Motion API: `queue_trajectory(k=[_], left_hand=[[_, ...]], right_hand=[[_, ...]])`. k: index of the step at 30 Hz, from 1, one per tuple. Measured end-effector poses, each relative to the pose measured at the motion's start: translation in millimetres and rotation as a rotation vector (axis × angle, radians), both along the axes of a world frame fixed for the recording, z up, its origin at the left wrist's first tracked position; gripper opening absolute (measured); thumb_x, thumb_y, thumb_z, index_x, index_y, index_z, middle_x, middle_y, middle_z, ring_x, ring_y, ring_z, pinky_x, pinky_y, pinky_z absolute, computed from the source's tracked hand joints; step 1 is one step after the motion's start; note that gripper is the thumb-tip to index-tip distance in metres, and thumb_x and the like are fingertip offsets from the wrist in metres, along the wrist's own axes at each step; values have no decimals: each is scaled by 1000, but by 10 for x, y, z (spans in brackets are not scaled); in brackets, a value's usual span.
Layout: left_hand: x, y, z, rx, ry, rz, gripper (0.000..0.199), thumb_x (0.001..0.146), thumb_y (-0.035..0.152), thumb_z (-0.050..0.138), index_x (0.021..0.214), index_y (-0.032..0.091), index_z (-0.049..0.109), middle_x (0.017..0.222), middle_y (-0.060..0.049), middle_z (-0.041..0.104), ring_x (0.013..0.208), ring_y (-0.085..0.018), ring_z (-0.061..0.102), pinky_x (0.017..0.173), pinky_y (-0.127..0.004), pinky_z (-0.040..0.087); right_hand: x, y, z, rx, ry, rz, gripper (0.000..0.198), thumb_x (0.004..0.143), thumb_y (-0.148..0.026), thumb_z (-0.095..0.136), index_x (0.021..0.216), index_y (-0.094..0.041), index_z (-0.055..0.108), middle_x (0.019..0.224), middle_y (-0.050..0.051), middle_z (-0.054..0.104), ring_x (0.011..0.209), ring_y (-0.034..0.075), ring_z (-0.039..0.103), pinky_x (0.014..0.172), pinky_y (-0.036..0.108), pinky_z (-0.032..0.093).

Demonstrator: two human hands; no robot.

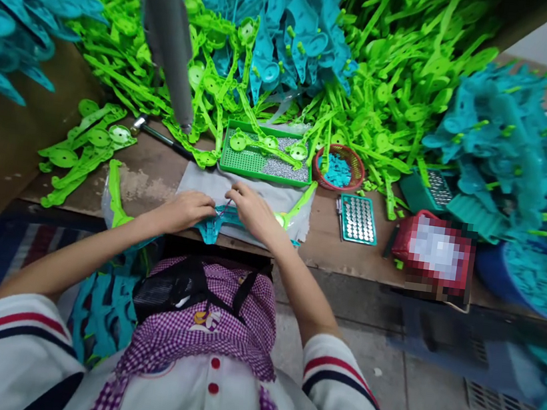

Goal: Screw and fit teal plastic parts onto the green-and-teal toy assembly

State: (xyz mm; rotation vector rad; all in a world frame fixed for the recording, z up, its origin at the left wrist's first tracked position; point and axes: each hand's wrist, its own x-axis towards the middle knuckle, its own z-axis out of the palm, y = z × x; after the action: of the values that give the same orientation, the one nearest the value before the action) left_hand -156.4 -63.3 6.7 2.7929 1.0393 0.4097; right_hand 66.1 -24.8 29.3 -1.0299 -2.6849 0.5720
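Observation:
On a grey cloth (pixel 196 181) at the table's front edge lies a blue plastic part (pixel 210 231) with bright green arms (pixel 114 187) sticking out at either side. My left hand (pixel 189 211) is closed on the left portion of the blue part, fingertips near its middle. Just to the right, my right hand (pixel 251 209) pinches a thin pinkish wire (pixel 225 209) above the same part. The fingers cover much of the part's centre, so the wire's ends are hidden.
Behind the cloth stand a green tray (pixel 226 158) of small metal pieces and a red basket (pixel 339 185) of blue bits. A hammer (pixel 161 136) lies left, below a hanging grey screwdriver (pixel 168 43). A tray of round cells (pixel 358 219) sits right. Green and blue parts pile high behind.

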Motion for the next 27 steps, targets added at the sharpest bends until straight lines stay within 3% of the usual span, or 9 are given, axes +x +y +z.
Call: queue_trajectory(k=[3, 6, 11, 15, 18, 23, 27], left_hand=[[33, -77, 54, 117, 117, -72, 22, 92, 10, 50, 102, 18, 68, 114, -11, 71, 105, -20, 65, 89, -32, 49], [96, -106, 114, 199, 176, -143, 21, 91, 9, 50, 101, 18, 66, 125, -10, 67, 118, -19, 60, 101, -34, 44], [190, -66, 203, 203, 257, -135, 21, 91, 8, 49, 100, 20, 63, 109, -9, 71, 119, -21, 59, 103, -35, 41], [268, -10, 262, 78, 211, -129, 21, 91, 8, 46, 97, 21, 62, 94, -8, 70, 104, -21, 63, 96, -36, 42], [334, 12, 291, -29, 220, -114, 22, 88, 6, 46, 96, 20, 61, 85, -7, 68, 86, -20, 63, 88, -34, 43], [382, 94, 284, -295, 99, 158, 19, 86, 13, 48, 93, 18, 64, 84, -7, 70, 75, -19, 64, 73, -31, 45], [353, 279, 242, -659, -126, 296, 9, 81, 18, 56, 83, 18, 65, 77, -1, 71, 65, -15, 66, 64, -25, 47]], right_hand=[[-195, 242, -9, 19, -51, 176, 29, 87, 1, 41, 102, -15, 61, 108, 10, 59, 96, 19, 57, 80, 31, 46], [-336, 413, -33, -46, -41, 291, 30, 84, 1, 44, 101, -14, 63, 103, 9, 62, 87, 17, 57, 76, 30, 45], [-378, 570, -100, -276, 151, 299, 30, 76, 2, 51, 93, -16, 69, 92, 4, 70, 84, 16, 60, 78, 29, 47], [-324, 585, -177, -441, 274, 266, 35, 73, 3, 54, 92, -19, 71, 92, 1, 74, 84, 15, 65, 80, 30, 51], [-264, 547, -181, -476, 371, 155, 34, 77, 0, 54, 98, -19, 72, 101, 3, 75, 92, 17, 68, 86, 32, 53], [-74, 311, -95, -358, 582, -136, 24, 88, -17, 53, 105, -19, 70, 107, 6, 73, 95, 18, 67, 86, 35, 53], [21, -119, -149, -217, 623, -226, 21, 93, -29, 52, 103, -19, 68, 97, 7, 72, 87, 18, 66, 80, 33, 53]])
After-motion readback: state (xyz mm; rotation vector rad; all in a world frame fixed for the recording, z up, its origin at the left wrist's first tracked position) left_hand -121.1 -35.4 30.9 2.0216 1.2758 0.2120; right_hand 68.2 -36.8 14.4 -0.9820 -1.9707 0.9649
